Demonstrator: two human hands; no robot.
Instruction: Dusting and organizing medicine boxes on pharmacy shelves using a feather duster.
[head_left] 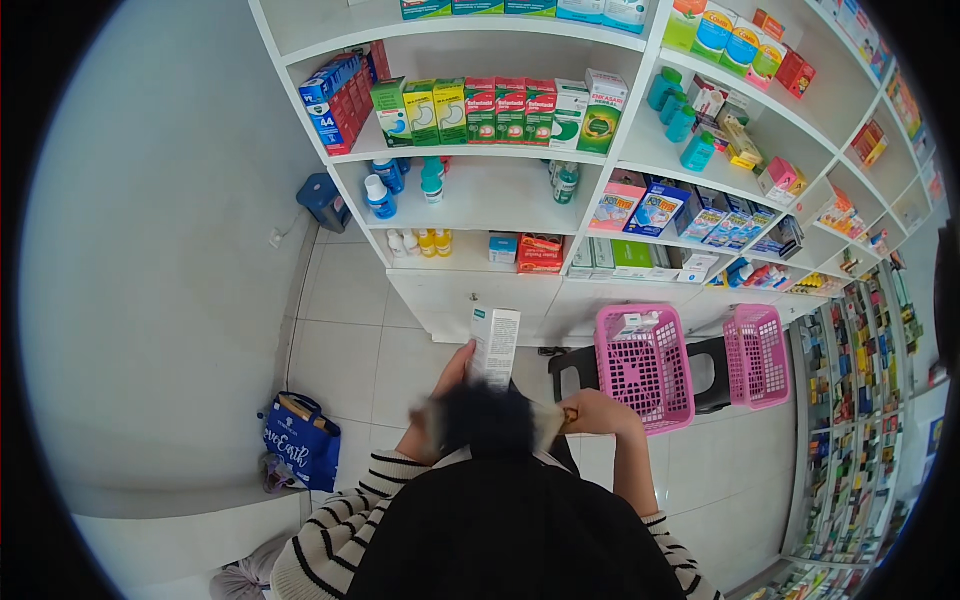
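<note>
My left hand [452,372] is closed around the side of a tall white box [495,346] with printed panels, held upright in front of the shelves. To its right my right hand [598,413] is closed, with its fingers pointing inward. A small brownish bit shows at those fingers, but what it belongs to is hidden. Between the two hands sits a blurred, dark fuzzy shape [487,422] with pale edges, which covers the lower end of the box and part of my left hand. Striped sleeves cover both forearms.
White shelves [480,212] ahead carry boxes and bottles. Two pink baskets [686,385] stand at the right by dark stools; the nearer one [757,398] label aside, small boxes lie in the left basket. A blue bag [302,440] and a blue bin [324,203] stand left.
</note>
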